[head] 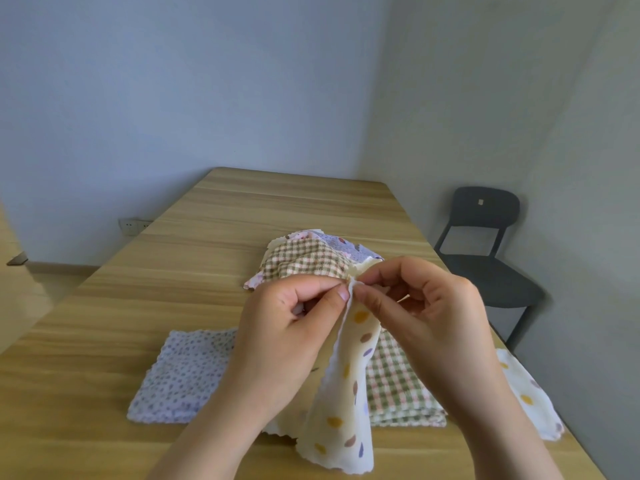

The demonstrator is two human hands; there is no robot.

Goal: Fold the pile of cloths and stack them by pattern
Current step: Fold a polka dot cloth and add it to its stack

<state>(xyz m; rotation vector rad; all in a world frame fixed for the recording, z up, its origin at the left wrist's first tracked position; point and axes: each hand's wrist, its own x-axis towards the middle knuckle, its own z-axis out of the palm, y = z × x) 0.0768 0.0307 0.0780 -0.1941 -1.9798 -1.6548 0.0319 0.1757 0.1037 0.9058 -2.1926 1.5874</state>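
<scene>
Corners first: pinches the top edge of the dotted cream cloth (349, 403) between thumb and fingertips of left hand (287, 327) and right hand (426, 317), both grasping it close together, probably to match corners for a fold. Hangs down in front of the checked cloth (398, 389). Folded pieces lying apart on the worktop (242, 209) by pattern: lilac speckled cloth (183, 372) left, checked centre, second dotted cloth (526, 393) right. Unfolded pile (304, 261) waiting just behind, within easy reach.

I see the left grip (294, 313) and right grip (426, 306) pinching the top edge of a cream cloth with coloured dots (346, 403), which hangs over the pale wooden surface (173, 271). A folded lilac speckled cloth (180, 375) lies left, a folded green-checked cloth (398, 386) right.
</scene>
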